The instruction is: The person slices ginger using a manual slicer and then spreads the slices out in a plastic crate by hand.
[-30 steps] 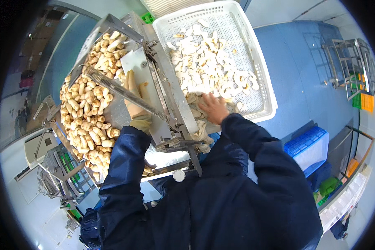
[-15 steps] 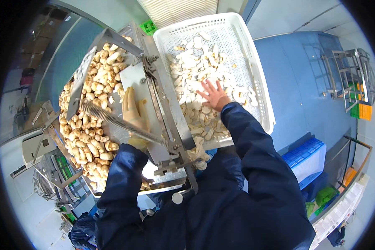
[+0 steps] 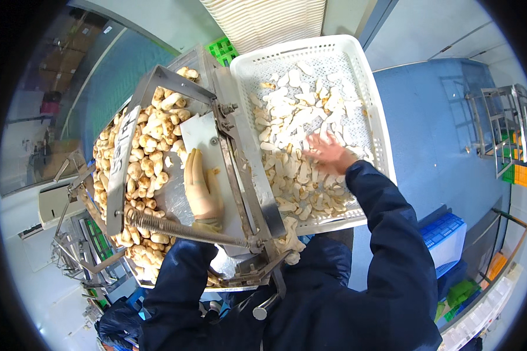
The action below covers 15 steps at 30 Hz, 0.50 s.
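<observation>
My left hand (image 3: 202, 187), in a beige glove, lies flat on the metal plate (image 3: 198, 128) of a slicing machine, fingers straight and close together, beside a long spring (image 3: 181, 231). Whole brown-and-cream mushrooms (image 3: 136, 171) are heaped to its left. My bare right hand (image 3: 328, 153) is spread, fingertips among white mushroom slices (image 3: 298, 111) in a perforated white plastic basket (image 3: 378, 140). A pale clump of mushroom scraps or cloth, too unclear to tell, hangs at the machine's lower right corner.
White trays (image 3: 263, 17) are stacked behind the basket, beside a green crate (image 3: 219, 50). A blue bin (image 3: 442, 240) stands at lower right on the blue floor. Metal racks (image 3: 498, 128) with orange and green crates are at far right; more metal equipment (image 3: 76, 257) is at lower left.
My right hand has moved farther up into the basket, over the slices, which now cover more of its near end. The whole view has shifted slightly. My left hand stays on the plate.
</observation>
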{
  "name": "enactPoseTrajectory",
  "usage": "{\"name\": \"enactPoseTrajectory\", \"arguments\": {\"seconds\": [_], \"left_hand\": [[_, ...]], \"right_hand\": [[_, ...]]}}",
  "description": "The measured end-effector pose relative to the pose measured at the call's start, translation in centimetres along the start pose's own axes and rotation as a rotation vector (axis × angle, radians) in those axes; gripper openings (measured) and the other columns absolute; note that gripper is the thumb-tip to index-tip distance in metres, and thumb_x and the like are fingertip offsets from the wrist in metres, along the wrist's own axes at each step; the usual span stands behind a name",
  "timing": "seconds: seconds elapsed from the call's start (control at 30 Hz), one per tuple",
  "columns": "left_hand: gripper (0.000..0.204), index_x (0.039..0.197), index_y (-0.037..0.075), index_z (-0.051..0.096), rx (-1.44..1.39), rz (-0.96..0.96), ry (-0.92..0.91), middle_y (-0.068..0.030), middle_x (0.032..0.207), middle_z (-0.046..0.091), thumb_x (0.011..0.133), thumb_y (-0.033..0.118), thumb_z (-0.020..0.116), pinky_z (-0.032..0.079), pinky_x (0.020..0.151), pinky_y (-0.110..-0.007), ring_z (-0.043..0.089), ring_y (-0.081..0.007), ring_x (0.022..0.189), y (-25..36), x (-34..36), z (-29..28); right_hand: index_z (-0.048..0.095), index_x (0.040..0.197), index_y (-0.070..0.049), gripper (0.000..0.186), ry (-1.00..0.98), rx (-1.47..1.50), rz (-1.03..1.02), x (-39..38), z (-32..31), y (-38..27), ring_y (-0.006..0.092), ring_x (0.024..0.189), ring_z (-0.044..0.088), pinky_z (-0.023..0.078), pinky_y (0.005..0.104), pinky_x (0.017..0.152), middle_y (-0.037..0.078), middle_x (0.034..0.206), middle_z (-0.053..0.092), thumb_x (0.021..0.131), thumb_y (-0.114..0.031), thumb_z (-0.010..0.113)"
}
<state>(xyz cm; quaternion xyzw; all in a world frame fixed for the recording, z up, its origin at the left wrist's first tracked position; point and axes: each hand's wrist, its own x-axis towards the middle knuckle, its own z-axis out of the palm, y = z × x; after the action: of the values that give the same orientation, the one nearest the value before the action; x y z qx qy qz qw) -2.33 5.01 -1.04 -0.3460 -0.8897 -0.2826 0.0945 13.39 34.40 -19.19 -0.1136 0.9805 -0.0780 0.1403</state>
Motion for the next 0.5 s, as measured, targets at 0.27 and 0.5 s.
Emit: {"name": "enactPoseTrajectory", "arguments": {"seconds": [0.27, 0.5], "left_hand": [[0.044, 0.122, -0.007, 0.043, 0.005, 0.078, 0.042, -0.0256, 0.122, 0.047, 0.079, -0.006, 0.048, 0.035, 0.099, -0.042, 0.045, -0.0402, 0.115, 0.1, 0.2, 0.0], [0.043, 0.122, -0.008, 0.043, 0.023, -0.003, -0.016, -0.0261, 0.123, 0.046, 0.079, -0.005, 0.047, 0.035, 0.099, -0.041, 0.045, -0.0399, 0.115, 0.1, 0.2, -0.1]], "right_hand": [[0.027, 0.140, -0.019, 0.062, 0.398, -0.085, 0.938, 3.8, -2.8, 6.1, 0.0357, 0.134, 0.017, 0.013, 0.0596, 0.104, 0.017, 0.146, 0.017, 0.089, -0.052, 0.039], [0.028, 0.139, -0.023, 0.060, 0.387, 0.174, 0.336, 10.6, -0.9, -4.4, 0.0375, 0.136, 0.009, 0.007, 0.0655, 0.102, 0.014, 0.147, 0.017, 0.088, -0.051, 0.041]]}}
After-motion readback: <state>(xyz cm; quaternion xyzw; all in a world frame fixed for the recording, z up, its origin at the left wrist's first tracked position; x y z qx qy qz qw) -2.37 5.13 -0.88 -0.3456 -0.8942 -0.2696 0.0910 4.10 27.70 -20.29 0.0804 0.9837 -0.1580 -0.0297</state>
